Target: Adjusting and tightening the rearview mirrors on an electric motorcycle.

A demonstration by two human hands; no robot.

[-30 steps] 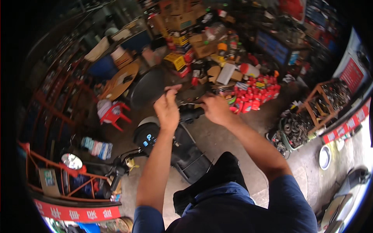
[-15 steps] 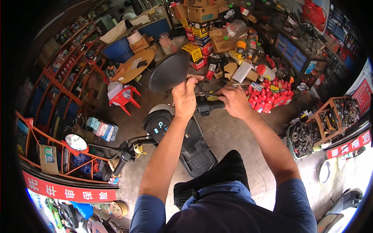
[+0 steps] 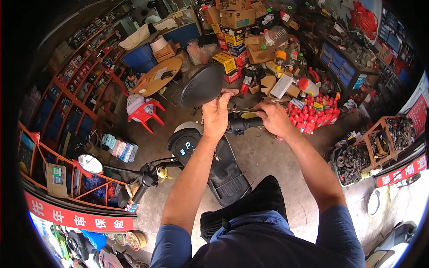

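Observation:
A round black rear-view mirror (image 3: pixel 202 85) is held up over the right side of an electric scooter's handlebar, its dark back toward me. My left hand (image 3: pixel 216 117) is closed around its lower edge and stem, which the fingers largely hide. Beside it, my right hand (image 3: pixel 273 117) pinches a thin metal wrench (image 3: pixel 243 110) that reaches toward the mirror's mount. Below the wrench runs the black right handlebar grip (image 3: pixel 248 123). The scooter's lit round display (image 3: pixel 184 145) shows left of my left forearm. On the left handlebar, another mirror (image 3: pixel 90 164) stands on its stem.
Red bottles (image 3: pixel 315 111) crowd the floor beyond my right hand, with stacked cartons (image 3: pixel 237 18) farther back. A red plastic chair (image 3: pixel 146 114) stands by a round wooden table (image 3: pixel 167 77), where another person sits. Orange shelves (image 3: pixel 73 100) line the left; a parts bin (image 3: pixel 346 165) is at right.
The mirror has turned slightly and shifted a little right with my left hand. My right hand stays on the wrench. The whole view has moved slightly.

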